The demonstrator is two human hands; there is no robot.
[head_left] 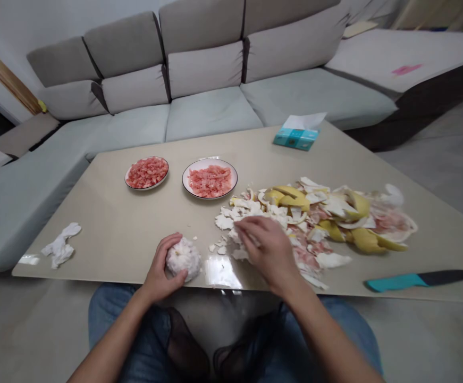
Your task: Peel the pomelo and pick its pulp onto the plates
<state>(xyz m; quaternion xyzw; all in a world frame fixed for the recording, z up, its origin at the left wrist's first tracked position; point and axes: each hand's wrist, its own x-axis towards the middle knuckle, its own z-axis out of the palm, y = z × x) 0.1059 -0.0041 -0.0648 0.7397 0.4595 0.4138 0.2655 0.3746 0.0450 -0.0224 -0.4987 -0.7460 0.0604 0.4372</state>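
My left hand (160, 268) grips a pale, partly peeled pomelo piece (184, 258) that rests on the near edge of the beige table (119, 223). My right hand (266, 249) lies palm down with fingers stretched over loose white pith scraps (231, 221) at the left end of a peel pile (322, 218). Its fingers are slightly blurred. Two plates of pink fruit flesh stand farther back: a smaller plate (146, 173) on the left and a larger plate (210, 178) on the right.
A knife (418, 279) with a teal handle and black blade lies at the near right. A teal tissue box (298, 134) sits at the far edge, a crumpled tissue (60, 246) at the near left. A grey sofa (199, 80) runs behind the table.
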